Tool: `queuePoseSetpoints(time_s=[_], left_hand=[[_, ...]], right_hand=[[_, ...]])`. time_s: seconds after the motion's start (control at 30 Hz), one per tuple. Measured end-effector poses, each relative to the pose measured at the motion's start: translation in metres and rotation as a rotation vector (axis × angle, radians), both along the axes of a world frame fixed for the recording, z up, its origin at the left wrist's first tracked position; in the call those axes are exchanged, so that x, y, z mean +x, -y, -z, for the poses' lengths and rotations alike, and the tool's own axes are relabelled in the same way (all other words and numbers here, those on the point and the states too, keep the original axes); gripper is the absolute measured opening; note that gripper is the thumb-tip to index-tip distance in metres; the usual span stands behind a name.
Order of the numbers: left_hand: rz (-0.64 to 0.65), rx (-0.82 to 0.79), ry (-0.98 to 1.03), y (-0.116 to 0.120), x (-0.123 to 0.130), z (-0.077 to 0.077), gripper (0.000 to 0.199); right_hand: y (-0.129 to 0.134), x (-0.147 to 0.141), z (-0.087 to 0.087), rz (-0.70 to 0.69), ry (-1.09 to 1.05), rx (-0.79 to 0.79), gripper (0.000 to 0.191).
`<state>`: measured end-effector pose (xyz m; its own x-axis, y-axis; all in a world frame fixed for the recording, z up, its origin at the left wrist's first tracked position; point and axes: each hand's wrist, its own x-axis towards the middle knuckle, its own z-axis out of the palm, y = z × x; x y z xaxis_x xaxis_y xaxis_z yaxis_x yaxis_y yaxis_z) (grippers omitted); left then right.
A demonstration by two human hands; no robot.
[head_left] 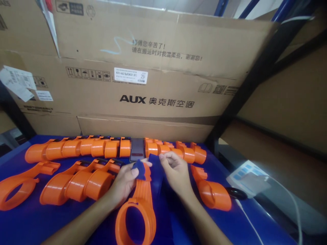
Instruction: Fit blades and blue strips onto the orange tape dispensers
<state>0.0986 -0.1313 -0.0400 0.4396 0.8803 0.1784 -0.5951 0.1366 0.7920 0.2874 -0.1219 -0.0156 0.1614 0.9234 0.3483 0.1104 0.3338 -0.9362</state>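
Observation:
My left hand (pixel 127 178) is closed around the upper end of an orange plastic ring with a handle (pixel 143 195). A blue strip (pixel 140 170), perhaps cloth or tape, lies over that end under my thumb. My right hand (pixel 176 170) pinches the edge of a blue strip (pixel 155 165) just right of the handle; I cannot tell whether the two blue parts are one piece. The ring end (pixel 149 221) points toward me.
A row of orange ring parts (pixel 98 148) lines the back, with a dark phone-like device (pixel 137 149) among them. Several more orange rings (pixel 76 187) lie left, one (pixel 214 195) right. A cardboard box wall (pixel 153 119) stands behind. A white cable (pixel 293 200) runs at right.

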Motion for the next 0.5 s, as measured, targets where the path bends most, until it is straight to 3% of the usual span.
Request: queuePoseSetpoints(time_s=[0.17, 0.37, 0.5], left_hand=[[0.031, 0.054, -0.206, 0.001, 0.0, 0.007, 0.043], [-0.139, -0.13, 0.04, 0.0, 0.004, 0.0, 0.04], [-0.133, -0.159, 0.081, 0.002, 0.005, -0.006, 0.037]], right_hand=[[0.005, -0.001, -0.003, -0.099, 0.022, -0.008, 0.038], [0.01, -0.001, -0.009, -0.269, 0.015, -0.002, 0.037], [0.013, -0.003, -0.007, -0.39, 0.087, -0.111, 0.033]])
